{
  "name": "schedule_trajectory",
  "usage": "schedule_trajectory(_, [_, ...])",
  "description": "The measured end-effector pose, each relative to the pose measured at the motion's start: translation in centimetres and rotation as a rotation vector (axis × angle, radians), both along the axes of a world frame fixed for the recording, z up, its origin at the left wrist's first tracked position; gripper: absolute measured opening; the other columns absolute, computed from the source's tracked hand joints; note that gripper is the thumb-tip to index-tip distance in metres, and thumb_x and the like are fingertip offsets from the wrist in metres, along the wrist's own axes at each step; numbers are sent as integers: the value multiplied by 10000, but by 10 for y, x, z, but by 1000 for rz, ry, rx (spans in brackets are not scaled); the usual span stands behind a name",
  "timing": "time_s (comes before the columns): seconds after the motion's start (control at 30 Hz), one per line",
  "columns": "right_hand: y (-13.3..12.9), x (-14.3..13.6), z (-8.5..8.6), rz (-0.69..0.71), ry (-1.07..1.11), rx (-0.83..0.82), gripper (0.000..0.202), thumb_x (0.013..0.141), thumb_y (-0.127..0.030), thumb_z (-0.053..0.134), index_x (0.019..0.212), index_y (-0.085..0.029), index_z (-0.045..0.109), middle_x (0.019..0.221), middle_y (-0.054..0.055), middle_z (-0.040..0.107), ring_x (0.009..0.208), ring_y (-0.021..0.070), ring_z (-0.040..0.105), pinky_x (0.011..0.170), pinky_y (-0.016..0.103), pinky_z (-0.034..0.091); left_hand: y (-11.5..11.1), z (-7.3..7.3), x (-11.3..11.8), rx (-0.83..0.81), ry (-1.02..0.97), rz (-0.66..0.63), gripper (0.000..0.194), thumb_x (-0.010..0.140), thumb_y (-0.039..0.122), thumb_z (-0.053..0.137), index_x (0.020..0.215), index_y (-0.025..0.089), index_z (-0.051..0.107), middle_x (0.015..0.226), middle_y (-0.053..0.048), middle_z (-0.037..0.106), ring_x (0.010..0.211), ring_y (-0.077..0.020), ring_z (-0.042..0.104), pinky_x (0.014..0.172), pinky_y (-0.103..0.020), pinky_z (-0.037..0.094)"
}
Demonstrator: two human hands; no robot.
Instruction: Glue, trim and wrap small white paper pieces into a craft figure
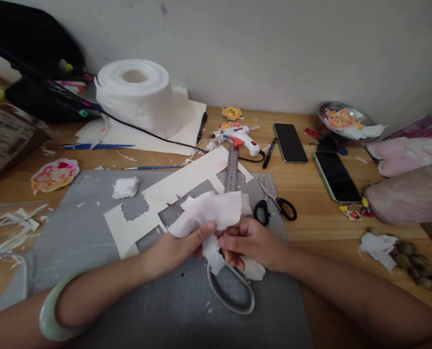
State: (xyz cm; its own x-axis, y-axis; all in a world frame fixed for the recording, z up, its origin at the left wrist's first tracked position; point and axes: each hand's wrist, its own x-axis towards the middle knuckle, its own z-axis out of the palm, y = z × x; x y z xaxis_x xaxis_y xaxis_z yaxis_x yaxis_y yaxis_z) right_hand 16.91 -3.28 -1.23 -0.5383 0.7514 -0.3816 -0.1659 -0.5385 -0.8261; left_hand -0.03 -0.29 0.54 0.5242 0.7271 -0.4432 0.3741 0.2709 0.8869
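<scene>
My left hand (192, 242) is closed on a crumpled white sheet (216, 211), its thumb lying on top. Close beside it on the right, my right hand (250, 245) has its fingers curled together under the sheet's lower edge; what they pinch is hidden. A grey loop handle (233, 300) sticks out below both hands, and its upper end is hidden. Under and behind the sheet lie cut white card (186, 179) and a steel ruler (232, 169) on the grey mat (92, 232). Black-handled scissors (274, 201) rest right of the hands.
Toward the wall stand a large white roll (136, 102), a glue gun (243, 138) with its cord, and a metal bowl (343, 118). Two phones (291, 142) lie at the right, near a pink pouch (408, 194). Paper scraps (12, 228) and a cardboard box (5, 138) are left.
</scene>
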Motion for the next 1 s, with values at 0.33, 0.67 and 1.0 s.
schedule_trajectory(0.33, [2, 2, -2, -7, 12, -18, 319, 746, -344, 582, 546, -98, 546, 450, -29, 537, 330, 25, 445, 329, 132, 344, 3, -1, -3, -142, -241, -152, 214, 786, 322, 514, 768, 144, 632, 731, -32, 660, 647, -143, 562, 551, -211, 400])
schedule_trajectory(0.67, [0, 0, 4, -42, -38, -37, 258, 697, -331, 625, 585, -106, 568, 475, -38, 536, 368, 42, 465, 349, 146, 372, 2, -5, 2, -244, -516, -247, 133, 786, 214, 533, 833, 127, 622, 820, -61, 670, 814, -194, 615, 765, -287, 452])
schedule_trajectory(1.0, [-3, 3, -1, 51, -77, 68, 397, 763, -460, 512, 556, -122, 510, 464, -36, 493, 347, 33, 426, 336, 155, 326, 3, -4, -2, -188, -315, -189, 185, 791, 284, 511, 802, 148, 636, 774, -28, 682, 785, -180, 613, 723, -251, 451])
